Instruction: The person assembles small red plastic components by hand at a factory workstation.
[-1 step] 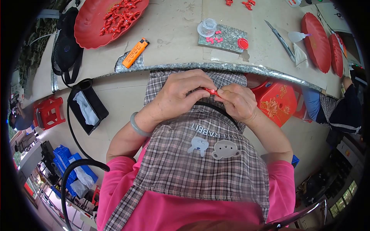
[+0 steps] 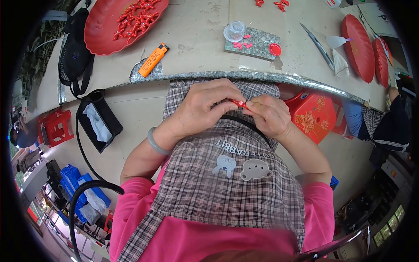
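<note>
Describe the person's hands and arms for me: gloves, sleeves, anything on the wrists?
The left hand and right hand are ungloved. A smooth, pale grey bangle circles the left wrist; none shows on the right. Plain pink sleeves end near the elbows.

Plastics, cloth and stone-look, as they strike me from here.
Small slender red piece (image 2: 239, 104), glossy; grey-and-black checked apron (image 2: 192, 187), matt woven cloth; red scalloped tray (image 2: 99, 37), smooth plastic; clear round cup (image 2: 235, 31), shiny, plastic-looking; speckled grey slab (image 2: 262, 43), stone-like; slim pointed grey tool (image 2: 319, 49), metallic sheen.
</note>
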